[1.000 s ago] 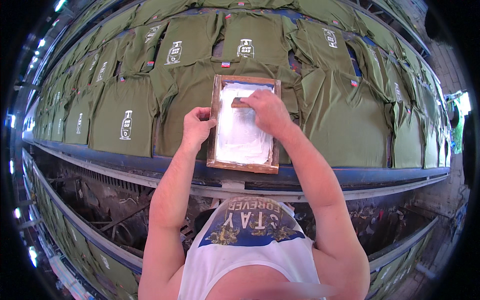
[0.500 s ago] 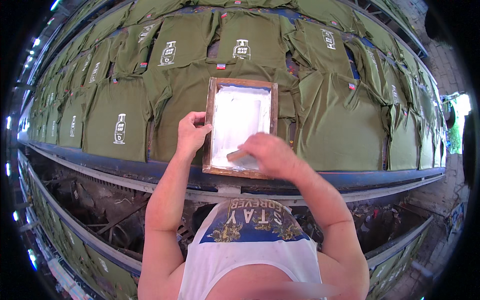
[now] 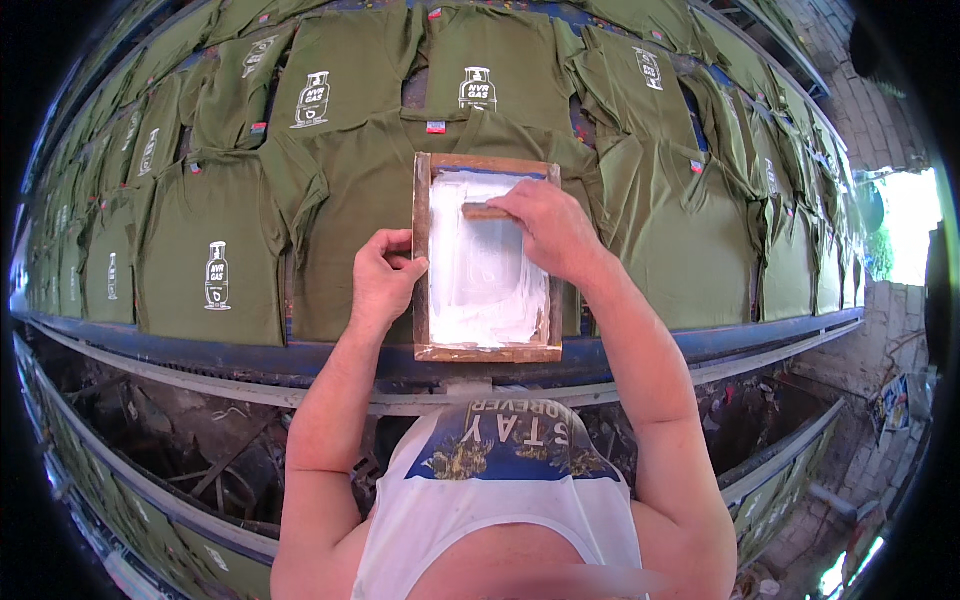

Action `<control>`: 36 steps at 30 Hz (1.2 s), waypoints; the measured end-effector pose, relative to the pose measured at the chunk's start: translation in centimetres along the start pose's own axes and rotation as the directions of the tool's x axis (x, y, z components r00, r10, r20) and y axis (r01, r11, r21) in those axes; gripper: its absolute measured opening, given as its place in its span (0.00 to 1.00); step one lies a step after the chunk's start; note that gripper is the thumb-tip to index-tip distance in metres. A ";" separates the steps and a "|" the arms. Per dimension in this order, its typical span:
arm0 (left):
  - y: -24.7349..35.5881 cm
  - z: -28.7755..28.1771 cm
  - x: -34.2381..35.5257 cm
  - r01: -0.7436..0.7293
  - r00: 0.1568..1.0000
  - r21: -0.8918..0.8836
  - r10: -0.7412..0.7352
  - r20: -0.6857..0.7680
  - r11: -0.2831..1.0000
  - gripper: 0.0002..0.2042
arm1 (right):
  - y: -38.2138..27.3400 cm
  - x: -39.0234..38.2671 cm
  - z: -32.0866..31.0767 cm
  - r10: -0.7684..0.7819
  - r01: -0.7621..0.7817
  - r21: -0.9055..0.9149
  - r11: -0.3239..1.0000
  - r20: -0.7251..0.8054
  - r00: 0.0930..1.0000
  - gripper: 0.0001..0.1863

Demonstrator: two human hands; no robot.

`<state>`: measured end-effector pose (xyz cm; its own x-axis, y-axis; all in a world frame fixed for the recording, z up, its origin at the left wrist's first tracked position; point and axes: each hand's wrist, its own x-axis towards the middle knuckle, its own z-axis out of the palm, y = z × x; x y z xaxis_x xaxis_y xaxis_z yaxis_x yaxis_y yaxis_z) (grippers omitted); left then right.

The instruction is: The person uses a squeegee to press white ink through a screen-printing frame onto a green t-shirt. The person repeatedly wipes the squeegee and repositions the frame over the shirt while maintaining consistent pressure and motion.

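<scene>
At frame (image 3: 422,312) edge, left fingers (image 3: 396,240), room nearside of squeegee (image 3: 484,211)

green shirts (image 3: 215,205): white lettering (image 3: 478,91) | tank top (image 3: 500,505): pale capitals (image 3: 503,430)

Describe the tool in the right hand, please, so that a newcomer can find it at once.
On the long table covered with green shirts, find the wooden frame with white paint inside. In the frame's far half, the right hand holds a small brown block. Unlike the frame's brown edges, it stands inside, against the white.
</scene>
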<state>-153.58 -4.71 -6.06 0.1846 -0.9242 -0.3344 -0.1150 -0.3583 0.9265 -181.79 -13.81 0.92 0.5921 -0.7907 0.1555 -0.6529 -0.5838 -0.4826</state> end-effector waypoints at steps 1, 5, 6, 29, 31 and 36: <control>-0.1 0.0 0.0 -0.009 1.000 -0.009 0.009 -0.003 1.000 0.20 | -0.7 -0.7 0.1 -0.002 0.002 0.005 1.000 0.004 1.000 0.24; -0.4 -0.1 0.0 -0.042 0.999 -0.005 0.042 0.021 0.999 0.21 | -3.6 -3.9 0.6 -0.014 0.013 0.043 0.999 0.042 0.999 0.25; -0.4 -0.1 0.0 -0.057 0.998 0.005 0.057 0.016 0.998 0.22 | -4.4 -4.7 0.8 -0.013 0.011 0.057 0.998 0.039 0.999 0.25; -3.6 2.7 -6.4 -0.648 0.661 0.429 0.744 -0.094 0.630 0.22 | -4.5 -16.9 3.9 0.683 -0.436 0.630 0.643 -0.214 0.698 0.34; -3.2 2.7 -6.8 -0.673 0.633 0.413 0.767 -0.107 0.613 0.21 | -3.2 -17.2 4.6 0.689 -0.392 0.832 0.393 0.016 0.725 0.36; -1.9 4.1 -8.0 -0.617 0.702 0.361 0.696 -0.149 0.699 0.21 | -1.9 -19.0 4.6 0.599 -0.329 0.885 0.329 0.074 0.797 0.39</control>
<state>-158.80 2.84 -5.89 0.1946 -0.8787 0.4359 -0.5469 0.2718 0.7919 -189.63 3.17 -5.11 0.1153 -0.9666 -0.2287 0.0085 0.2312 -0.9729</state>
